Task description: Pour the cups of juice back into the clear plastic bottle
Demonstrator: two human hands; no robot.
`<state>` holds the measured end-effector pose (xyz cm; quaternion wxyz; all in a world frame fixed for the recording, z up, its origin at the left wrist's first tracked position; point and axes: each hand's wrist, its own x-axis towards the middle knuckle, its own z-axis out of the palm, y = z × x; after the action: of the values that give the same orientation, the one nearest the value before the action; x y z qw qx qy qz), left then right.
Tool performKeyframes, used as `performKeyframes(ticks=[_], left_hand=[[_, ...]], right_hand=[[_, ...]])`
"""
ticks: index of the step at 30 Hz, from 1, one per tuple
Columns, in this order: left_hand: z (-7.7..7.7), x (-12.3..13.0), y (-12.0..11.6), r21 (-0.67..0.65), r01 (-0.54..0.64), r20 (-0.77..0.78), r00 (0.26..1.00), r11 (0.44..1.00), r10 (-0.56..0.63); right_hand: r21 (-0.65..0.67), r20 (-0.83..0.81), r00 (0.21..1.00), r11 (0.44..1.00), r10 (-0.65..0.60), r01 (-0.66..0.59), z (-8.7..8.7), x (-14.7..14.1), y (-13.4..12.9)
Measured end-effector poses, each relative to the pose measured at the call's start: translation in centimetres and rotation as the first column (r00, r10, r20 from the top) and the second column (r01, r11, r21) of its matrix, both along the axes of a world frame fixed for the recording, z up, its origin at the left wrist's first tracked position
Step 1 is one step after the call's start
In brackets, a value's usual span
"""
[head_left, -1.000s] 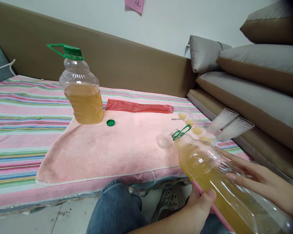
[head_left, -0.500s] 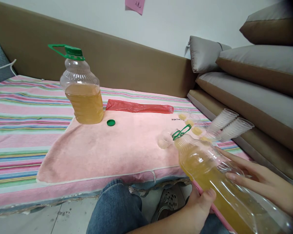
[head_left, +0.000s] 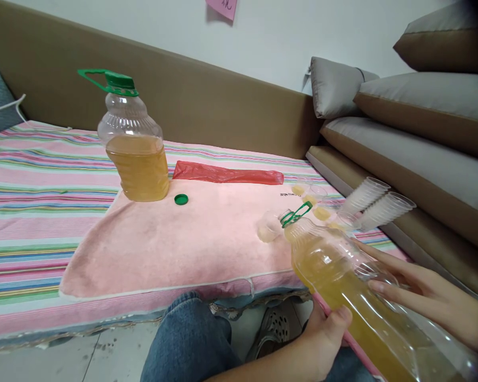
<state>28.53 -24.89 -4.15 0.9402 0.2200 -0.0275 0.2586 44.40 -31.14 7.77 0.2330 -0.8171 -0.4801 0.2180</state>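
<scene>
A large clear bottle of yellow liquid (head_left: 350,286) lies tilted at the lower right, its uncapped neck with a green ring pointing left. My left hand (head_left: 322,339) grips its lower side, the thumb against a pink edge. Over the upper side, my right hand (head_left: 426,297) has its fingers wrapped on the bottle. Just left of the mouth stands a clear cup (head_left: 267,227). Several small cups with yellow liquid (head_left: 322,213) are behind the neck. A green cap (head_left: 180,199) lies on the pink towel (head_left: 175,244).
A second bottle (head_left: 137,159) with a green lid and handle stands upright at left. Behind the towel lies a red plastic bag (head_left: 227,174). Two stacks of clear cups (head_left: 386,211) lie at right, near piled cushions (head_left: 414,138).
</scene>
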Motion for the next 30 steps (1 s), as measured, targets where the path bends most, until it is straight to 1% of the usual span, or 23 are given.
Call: performKeyframes(ticks=[5, 11, 19, 25, 30], left_hand=[[0.26, -0.14, 0.08, -0.005, -0.008, -0.039, 0.999, 1.0, 0.008], [0.05, 0.05, 0.08, -0.001, -0.006, -0.021, 1.0, 1.0, 0.006], [0.01, 0.08, 0.08, 0.005, -0.012, -0.021, 1.0, 1.0, 0.012], [-0.21, 0.2, -0.05, 0.002, -0.007, -0.042, 0.999, 1.0, 0.007], [0.01, 0.12, 0.04, -0.001, -0.024, -0.011, 1.0, 1.0, 0.024]], right_hand=[[-0.009, -0.012, 1.0, 1.0, 0.007, -0.007, -0.05, 0.17, -0.07], [-0.023, -0.03, 0.999, 0.999, 0.025, -0.025, 0.08, 0.22, 0.04], [-0.048, -0.055, 0.998, 0.999, 0.008, -0.01, -0.18, 0.35, -0.06], [-0.027, 0.006, 1.0, 1.0, 0.013, -0.013, 0.04, 0.33, 0.09], [-0.021, 0.027, 1.0, 1.0, 0.017, -0.016, 0.36, 0.13, 0.17]])
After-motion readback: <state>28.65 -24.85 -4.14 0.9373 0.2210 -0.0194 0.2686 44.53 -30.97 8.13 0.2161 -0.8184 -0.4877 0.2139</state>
